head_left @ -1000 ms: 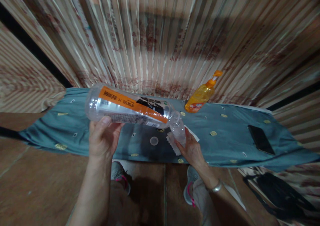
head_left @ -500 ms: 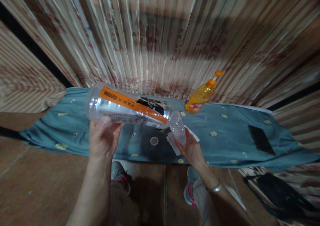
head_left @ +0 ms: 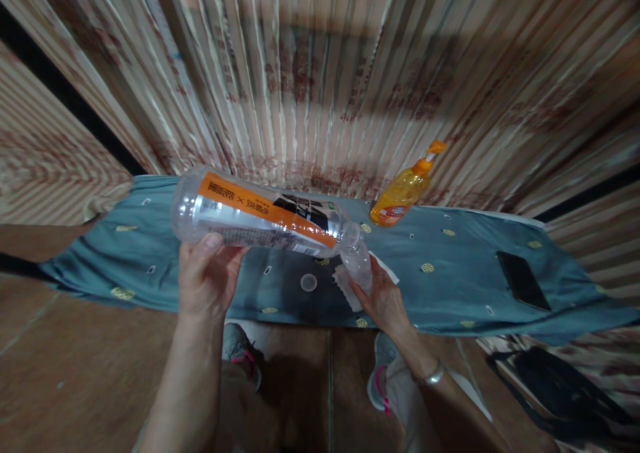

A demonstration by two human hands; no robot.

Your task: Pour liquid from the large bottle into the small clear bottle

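Observation:
My left hand (head_left: 207, 276) is closed around the base end of a large clear plastic bottle (head_left: 255, 216) with an orange and silver label. The bottle is tilted nearly level, its mouth pointing right and slightly down. In my right hand (head_left: 383, 296) is a small clear plastic container (head_left: 357, 266), held at a slant against the bottle's mouth. Whether liquid flows between them I cannot tell. Beneath the right hand lies a white tissue (head_left: 347, 289), partly hidden. A small round translucent cap (head_left: 309, 282) rests on the cloth between my hands.
A yellow-orange pump bottle (head_left: 400, 196) stands at the back of the teal cloth-covered table (head_left: 450, 266). At the right lies a black phone (head_left: 523, 281). Corrugated cardboard walls (head_left: 320, 86) rise behind, and a black bag (head_left: 565, 393) is on the floor at lower right.

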